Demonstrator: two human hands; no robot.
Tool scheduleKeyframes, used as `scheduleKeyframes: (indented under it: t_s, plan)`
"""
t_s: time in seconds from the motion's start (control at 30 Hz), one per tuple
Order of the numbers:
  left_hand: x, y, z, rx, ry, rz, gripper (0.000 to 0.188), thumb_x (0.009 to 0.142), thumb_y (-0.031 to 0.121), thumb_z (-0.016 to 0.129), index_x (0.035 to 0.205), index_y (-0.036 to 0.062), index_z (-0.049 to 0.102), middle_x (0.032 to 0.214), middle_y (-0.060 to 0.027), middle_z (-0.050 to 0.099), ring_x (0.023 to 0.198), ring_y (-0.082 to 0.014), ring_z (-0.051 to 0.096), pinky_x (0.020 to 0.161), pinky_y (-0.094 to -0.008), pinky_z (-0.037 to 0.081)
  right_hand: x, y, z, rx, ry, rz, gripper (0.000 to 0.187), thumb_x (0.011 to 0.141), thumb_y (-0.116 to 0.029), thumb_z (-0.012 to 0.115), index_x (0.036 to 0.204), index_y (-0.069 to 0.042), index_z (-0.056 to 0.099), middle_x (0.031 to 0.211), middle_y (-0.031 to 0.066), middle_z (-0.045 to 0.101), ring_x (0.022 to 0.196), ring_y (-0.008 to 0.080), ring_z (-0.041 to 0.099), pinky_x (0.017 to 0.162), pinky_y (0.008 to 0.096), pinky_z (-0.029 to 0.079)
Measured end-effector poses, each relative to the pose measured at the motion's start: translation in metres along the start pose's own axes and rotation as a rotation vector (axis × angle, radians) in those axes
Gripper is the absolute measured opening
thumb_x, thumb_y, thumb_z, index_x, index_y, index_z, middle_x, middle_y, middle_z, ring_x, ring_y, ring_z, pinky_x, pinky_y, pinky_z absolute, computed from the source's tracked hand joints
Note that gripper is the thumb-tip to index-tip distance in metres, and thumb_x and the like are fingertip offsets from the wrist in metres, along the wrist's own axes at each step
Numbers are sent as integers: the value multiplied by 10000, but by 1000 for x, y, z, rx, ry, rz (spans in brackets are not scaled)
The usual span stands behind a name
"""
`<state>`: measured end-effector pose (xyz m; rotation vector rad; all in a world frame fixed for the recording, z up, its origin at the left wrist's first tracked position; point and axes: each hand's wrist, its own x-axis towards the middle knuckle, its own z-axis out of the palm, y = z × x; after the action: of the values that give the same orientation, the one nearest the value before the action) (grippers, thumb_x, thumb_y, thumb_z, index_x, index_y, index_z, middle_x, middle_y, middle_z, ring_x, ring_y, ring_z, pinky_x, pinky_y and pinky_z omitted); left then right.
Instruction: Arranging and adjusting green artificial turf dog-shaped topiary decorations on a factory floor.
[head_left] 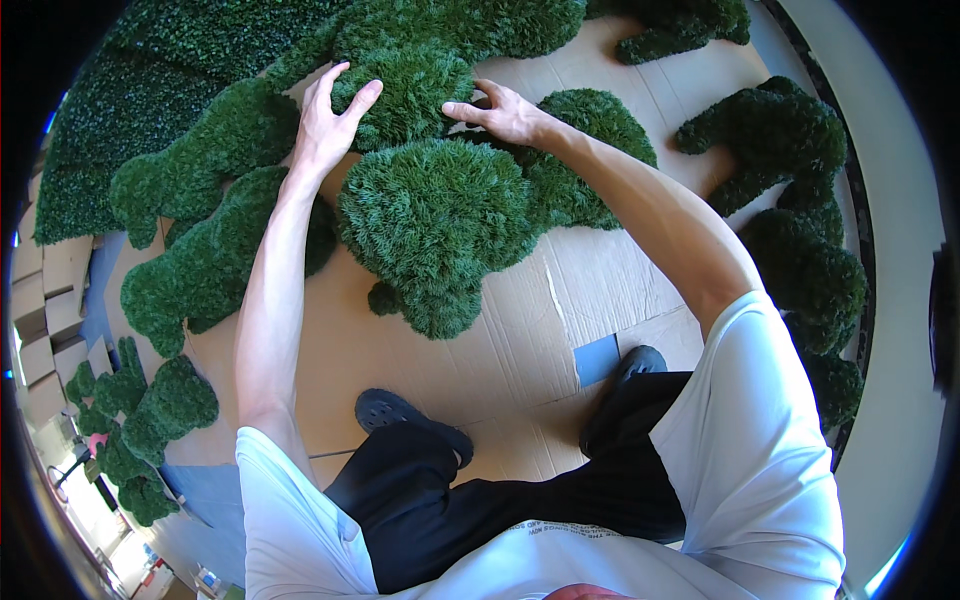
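Note:
Both of my arms reach forward over fluffy dark-green artificial foliage shapes. My left hand (328, 120) is at the left side of a rounded foliage clump (415, 85), its thumb apart from the fingers and close against the green tufts. On the clump's right side, my right hand (505, 115) has thumb and fingers spread, with a fingertip at the tufts. Some right fingertips are partly hidden. Nearer to me lies a broad foliage head (435, 205) with a small rounded lower part. Another rounded foliage piece (590, 140) sits beneath my right forearm.
Flat cardboard (500, 330) covers the floor under my dark shoes (400, 412). Long foliage shapes (200, 250) lie at left, beside a leafy hedge panel (130, 90). More dark foliage pieces (770, 135) line the right side, by a pale wall (900, 200). Cartons (45, 320) stand far left.

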<state>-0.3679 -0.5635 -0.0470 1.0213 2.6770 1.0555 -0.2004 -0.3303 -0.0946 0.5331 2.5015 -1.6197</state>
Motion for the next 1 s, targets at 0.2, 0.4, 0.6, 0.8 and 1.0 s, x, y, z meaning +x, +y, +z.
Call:
scheduleKeyframes:
  t_s: [0.2,0.4,0.6,0.8,1.0]
  plan:
    - [1,0,-4,-21,-46,14,927,859,724,676,1523,113,467,1569,-252,391,1480,-391,363,1204,-529,314,-2,0,0,40,-6,-8,1300,749,-828,695,1543,124,304,1429,323,554,1334,382,558,1144,415,422]
    - [1,-6,-18,-57,-161,58,868,898,632,689,1570,156,416,1632,-215,316,1537,-348,276,1241,-513,252,3,4,3,65,-3,-17,1309,743,-832,696,1544,125,300,1414,322,567,1313,379,574,1137,409,429]
    - [-6,-4,-16,-111,-103,98,871,904,601,704,1583,155,389,1630,-218,315,1540,-348,265,1248,-507,238,2,0,-1,102,-15,-36,1290,754,-758,756,1561,119,261,1421,325,559,1297,364,586,1115,412,450]
    - [-2,11,-15,66,172,301,687,941,553,690,1494,181,524,1594,-263,335,1502,-414,305,1213,-529,294,15,-18,-8,33,-17,-99,1244,779,-614,815,1580,113,202,1440,301,555,1250,339,612,1031,398,521]
    - [26,21,-17,220,226,346,666,950,531,694,1506,211,517,1605,-234,354,1493,-394,336,1210,-526,299,32,-33,-6,216,55,-114,1235,704,-460,912,1576,96,237,1439,272,565,1319,347,566,1136,414,436]
